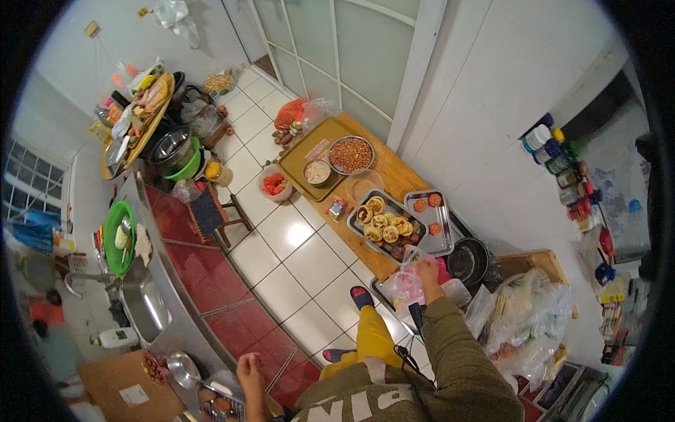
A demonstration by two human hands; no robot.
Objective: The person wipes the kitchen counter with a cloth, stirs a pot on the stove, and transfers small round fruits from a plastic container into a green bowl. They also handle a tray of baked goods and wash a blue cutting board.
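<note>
My right hand [428, 272] grips a thin clear plastic bag [403, 282] with something pink in or behind it, at the near end of a wooden table [387, 192]. Just past that hand lies a steel tray [364, 238] of round browned flatbreads [375, 224] and darker pieces. Beside it, a second steel tray [435, 240] carries a few orange-red round pieces [434, 228]. My left hand [252, 372] hangs near the counter with its fingers curled; whether anything is inside them is hidden. Close to it sits a rack with browned round pieces [219, 403].
A brown tray [300, 163] bears a bowl of peanuts [350, 155] and a smaller bowl [317, 172]. A black pan [468, 261] and bagged goods [527, 316] flank my right arm. On the left are a sink [145, 306], a metal bowl [183, 371] and a small stool [208, 216].
</note>
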